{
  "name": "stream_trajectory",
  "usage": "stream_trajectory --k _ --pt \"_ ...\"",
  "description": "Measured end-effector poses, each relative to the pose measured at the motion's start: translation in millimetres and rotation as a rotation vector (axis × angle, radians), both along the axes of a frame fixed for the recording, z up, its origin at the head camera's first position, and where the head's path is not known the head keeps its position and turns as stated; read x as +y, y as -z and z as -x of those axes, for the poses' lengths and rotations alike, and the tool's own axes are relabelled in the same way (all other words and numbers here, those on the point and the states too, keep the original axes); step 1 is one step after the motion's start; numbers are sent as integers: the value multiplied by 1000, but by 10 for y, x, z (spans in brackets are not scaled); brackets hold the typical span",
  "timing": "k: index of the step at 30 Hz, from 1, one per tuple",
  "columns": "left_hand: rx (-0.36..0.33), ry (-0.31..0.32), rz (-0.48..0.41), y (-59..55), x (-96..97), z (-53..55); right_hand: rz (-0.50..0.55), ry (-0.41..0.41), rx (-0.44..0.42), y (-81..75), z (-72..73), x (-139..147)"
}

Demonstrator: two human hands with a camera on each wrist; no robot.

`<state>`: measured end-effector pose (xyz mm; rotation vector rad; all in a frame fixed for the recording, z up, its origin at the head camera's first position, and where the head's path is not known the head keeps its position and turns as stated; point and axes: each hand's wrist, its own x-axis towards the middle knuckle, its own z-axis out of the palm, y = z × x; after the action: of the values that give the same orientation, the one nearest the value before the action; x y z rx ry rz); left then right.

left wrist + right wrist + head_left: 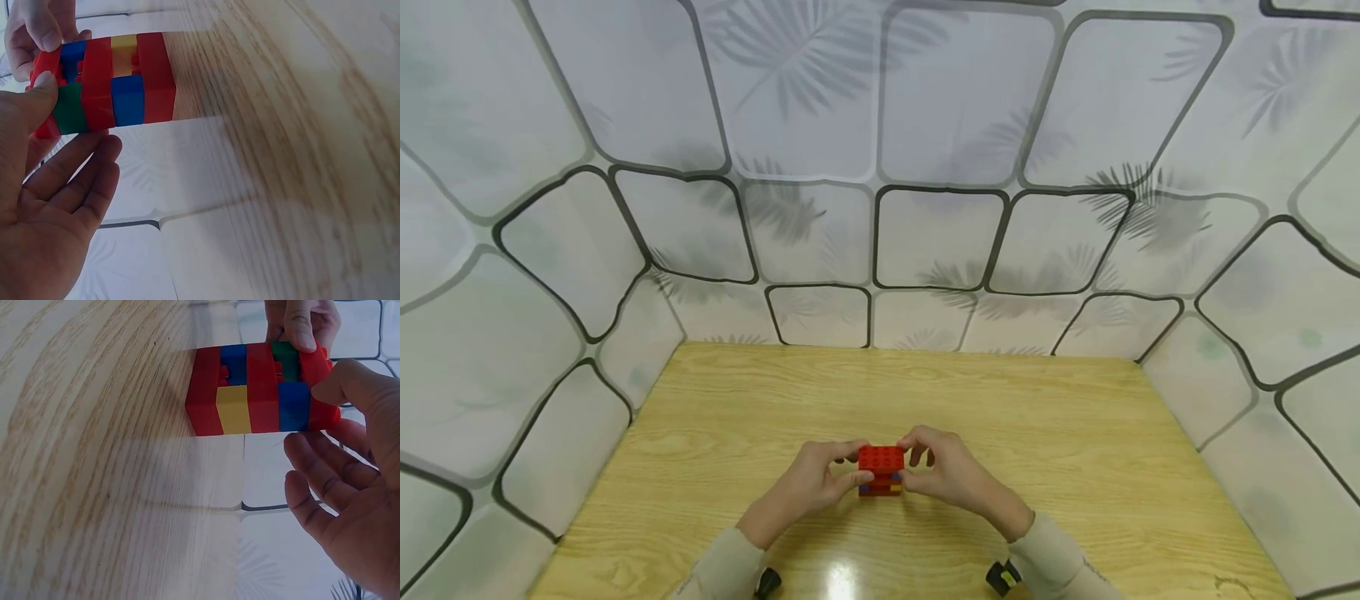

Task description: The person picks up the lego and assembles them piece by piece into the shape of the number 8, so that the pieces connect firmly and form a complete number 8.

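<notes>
A small tower of toy building bricks (881, 458) stands on the wooden table, its studded red top brick (882, 457) facing up. Its layers alternate: red bottom brick (156, 78), a yellow and a blue brick (128, 100), a red middle brick (98, 81), a green and a blue brick (294, 406), then the red top. My left hand (812, 479) pinches the upper left end, thumb on the near side. On the opposite end my right hand (951, 473) grips likewise, thumb near the top brick. The lower fingers of both hands stay loosely bent below.
The light wooden table (775, 392) spreads around the tower. A pale patterned cloth (947, 108) with dark outlines and leaf prints walls off the back and both sides. Dark wrist devices (1002, 575) show by the sleeves at the near edge.
</notes>
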<state>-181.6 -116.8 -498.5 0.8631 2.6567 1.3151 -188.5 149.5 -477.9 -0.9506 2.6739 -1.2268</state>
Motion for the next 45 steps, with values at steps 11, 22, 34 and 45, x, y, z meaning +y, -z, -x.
stream_trajectory --k 11,22,34,45 --pt "25 10 -16 29 11 13 31 -9 32 38 -20 18" --pt "74 5 -108 161 12 -1 46 2 46 73 1 19" --pt "55 -5 -161 237 15 -46 59 -9 -5 91 -6 43" --pt "77 13 -188 261 2 -98 53 13 -54 101 -21 57"
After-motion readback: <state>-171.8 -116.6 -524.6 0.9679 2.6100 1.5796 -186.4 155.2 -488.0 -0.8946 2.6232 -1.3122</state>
